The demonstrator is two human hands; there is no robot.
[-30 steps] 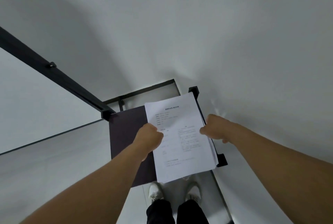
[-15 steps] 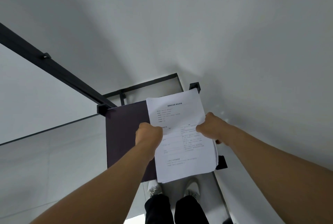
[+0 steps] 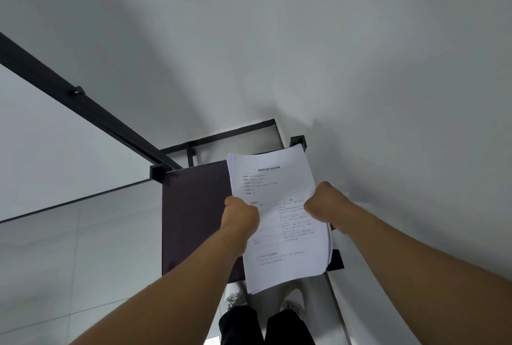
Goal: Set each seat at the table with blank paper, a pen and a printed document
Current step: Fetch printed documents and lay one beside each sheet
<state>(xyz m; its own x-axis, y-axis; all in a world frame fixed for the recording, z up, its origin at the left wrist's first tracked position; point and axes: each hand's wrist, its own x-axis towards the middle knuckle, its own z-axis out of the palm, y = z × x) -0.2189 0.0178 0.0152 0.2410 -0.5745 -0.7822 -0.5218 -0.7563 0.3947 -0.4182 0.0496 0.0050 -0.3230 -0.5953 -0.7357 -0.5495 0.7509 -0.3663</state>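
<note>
Head view, person standing, looking down past both forearms. Stack of printed documents (image 3: 279, 222) is held in the air over the right part of a dark shelf top (image 3: 194, 220), above the person's shoes (image 3: 235, 296). Compared with a second ago the stack sits a little higher and clearer of the dark surface, its far edge now reaching up to the black frame corner (image 3: 297, 141) by the white wall (image 3: 360, 53); the grip points on the two side edges look unchanged. Judgement: the stack has been lifted off its storage spot and is ready to be carried to the table; no seat, pen or blank paper is in view, so the distribution step has not begun. Left hand (image 3: 241, 215) is curled into a fist on the left long edge at about mid-height, pinching the sheets. Right hand (image 3: 324, 206) is likewise curled on the right long edge, fingers wrapped under the stack. Orientation: long axis runs away from the person, tilted slightly to the left at the far end; the title line is at the far end, text reads upright for the holder, printed face up. Sheet edges fan slightly at the near right corner, so it is several sheets, count not readable.
</note>
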